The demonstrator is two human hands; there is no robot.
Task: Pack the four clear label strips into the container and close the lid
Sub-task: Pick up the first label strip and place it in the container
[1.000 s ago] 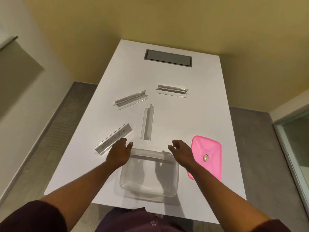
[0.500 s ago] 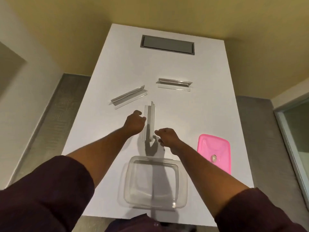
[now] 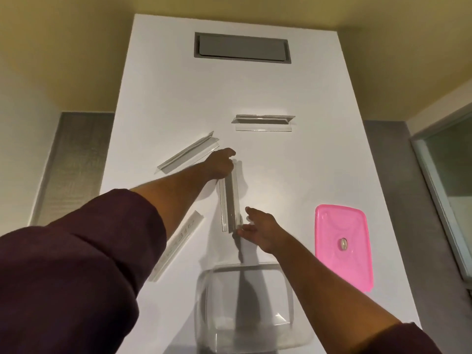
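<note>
Four clear label strips lie on the white table (image 3: 293, 175). My left hand (image 3: 221, 166) is closed on the far end of the middle strip (image 3: 229, 200), which runs lengthwise away from me. My right hand (image 3: 259, 229) pinches its near end between thumb and fingers. A second strip (image 3: 189, 153) lies at a slant just left of my left hand. A third strip (image 3: 263, 122) lies crosswise farther back. The fourth strip (image 3: 180, 242) sits near left, partly under my left arm. The clear container (image 3: 204, 307) stands open at the near edge. The pink lid (image 3: 342, 244) lies flat to its right.
A grey recessed panel (image 3: 241, 48) is set into the table's far end. Grey floor runs along both long sides of the narrow table. A glass-panelled frame (image 3: 444, 190) stands at the right, beyond the lid.
Both hands moved forward from beside the container to the middle strip. My left hand went to its far end and closed there; my right hand settled on the near end.
</note>
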